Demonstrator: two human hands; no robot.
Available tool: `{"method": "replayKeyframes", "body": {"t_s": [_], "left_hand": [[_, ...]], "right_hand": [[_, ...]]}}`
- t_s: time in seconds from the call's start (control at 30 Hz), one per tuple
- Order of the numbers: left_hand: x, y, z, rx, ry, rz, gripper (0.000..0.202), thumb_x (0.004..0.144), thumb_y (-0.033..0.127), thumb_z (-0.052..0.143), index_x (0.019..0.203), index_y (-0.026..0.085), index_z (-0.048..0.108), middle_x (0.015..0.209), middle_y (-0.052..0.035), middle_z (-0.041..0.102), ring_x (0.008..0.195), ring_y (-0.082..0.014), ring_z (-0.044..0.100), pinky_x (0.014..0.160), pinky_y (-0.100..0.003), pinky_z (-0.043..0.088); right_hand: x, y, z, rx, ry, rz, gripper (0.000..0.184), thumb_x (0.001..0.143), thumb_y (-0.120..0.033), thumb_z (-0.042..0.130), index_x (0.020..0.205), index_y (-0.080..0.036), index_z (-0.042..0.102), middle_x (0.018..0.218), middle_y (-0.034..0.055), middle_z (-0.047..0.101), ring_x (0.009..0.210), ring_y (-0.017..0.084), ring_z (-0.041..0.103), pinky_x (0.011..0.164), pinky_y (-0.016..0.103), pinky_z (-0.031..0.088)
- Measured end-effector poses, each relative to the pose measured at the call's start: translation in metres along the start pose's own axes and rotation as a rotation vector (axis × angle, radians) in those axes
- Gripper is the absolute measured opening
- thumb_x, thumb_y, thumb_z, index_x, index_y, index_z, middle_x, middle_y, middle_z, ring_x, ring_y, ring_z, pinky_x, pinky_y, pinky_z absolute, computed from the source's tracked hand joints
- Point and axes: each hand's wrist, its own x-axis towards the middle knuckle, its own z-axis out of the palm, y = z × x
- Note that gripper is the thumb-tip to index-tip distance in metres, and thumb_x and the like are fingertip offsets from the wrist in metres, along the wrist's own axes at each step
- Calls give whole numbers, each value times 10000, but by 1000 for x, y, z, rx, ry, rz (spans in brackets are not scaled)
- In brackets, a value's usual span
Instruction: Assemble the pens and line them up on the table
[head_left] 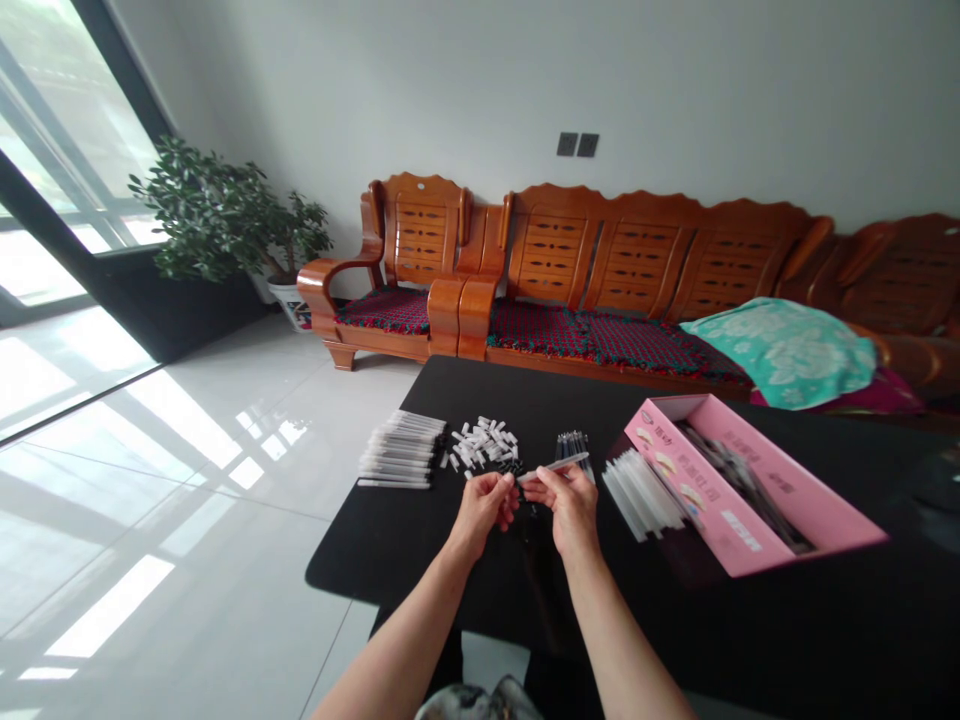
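My right hand (570, 506) grips a slim pale pen barrel (570, 461) between thumb and fingers, tilted up towards the right. My left hand (484, 510) is closed in a pinch close to the barrel's left end; what sits between its fingertips is too small to make out. Just behind the hands lie small black pieces (511, 466) and a loose heap of white pen caps (480, 442). Dark thin refills (571, 442) are bunched behind my right hand, partly hidden by it. To the right lies a stack of empty-looking white barrels (641, 492).
Capped pens (401, 450) lie in a row at the left of the black table (360, 545). A pink box (724, 520) holding dark thin items stands at the right. Beyond the table are a wooden sofa (645, 250) with a turquoise cloth (787, 350) and a potted plant (217, 210).
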Motion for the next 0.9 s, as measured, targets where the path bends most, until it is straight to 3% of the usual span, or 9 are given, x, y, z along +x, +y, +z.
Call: {"method": "replayKeyframes", "body": {"t_s": [0.13, 0.23, 0.4, 0.53, 0.67, 0.8, 0.9], "left_hand": [[1, 1, 0, -42, 4, 55, 393, 690, 460, 783, 712, 112, 601, 570, -4, 584, 442, -66, 500, 406, -165, 411], [1, 2, 0, -80, 21, 58, 428, 612, 416, 844, 825, 118, 622, 616, 5, 599, 501, -89, 546, 457, -192, 477], [2, -1, -2, -3, 14, -9, 496, 769, 593, 651, 746, 99, 619, 623, -27, 594, 436, -78, 507, 357, -173, 395], [3, -2, -3, -13, 14, 43, 433, 712, 512, 742, 696, 105, 596, 565, -8, 571, 416, -61, 478, 374, -160, 377], [3, 1, -3, -83, 14, 70, 441, 621, 415, 836, 868, 113, 631, 653, -4, 603, 525, -92, 557, 463, -190, 479], [4, 0, -4, -20, 14, 9, 463, 753, 554, 689, 810, 98, 632, 667, -32, 609, 475, -85, 534, 385, -179, 429], [4, -3, -5, 14, -4, 0, 463, 754, 555, 686, 716, 99, 615, 598, -26, 591, 422, -71, 498, 355, -163, 370]], "right_hand": [[1, 2, -1, 0, -6, 4, 314, 640, -285, 830, 787, -164, 579, 618, 35, 722, 537, 208, 713, 493, 258, 582], [1, 2, -2, 7, -5, 5, 314, 644, -277, 827, 793, -161, 577, 618, 35, 722, 541, 208, 714, 505, 262, 586], [1, 2, -1, -1, 0, 4, 327, 630, -282, 833, 788, -153, 577, 621, 48, 727, 528, 198, 707, 499, 251, 580], [1, 3, 0, -10, 2, 16, 335, 624, -287, 836, 787, -153, 575, 620, 50, 727, 518, 197, 705, 492, 246, 576], [1, 2, 0, -1, 4, 15, 342, 621, -287, 836, 785, -161, 564, 613, 38, 721, 520, 202, 706, 495, 256, 579], [1, 2, 1, -7, 2, 14, 340, 621, -284, 834, 786, -156, 566, 616, 39, 720, 520, 195, 703, 491, 248, 575], [1, 3, 1, -15, 6, 19, 339, 619, -284, 835, 786, -154, 571, 614, 36, 716, 512, 187, 696, 487, 244, 572]]}}
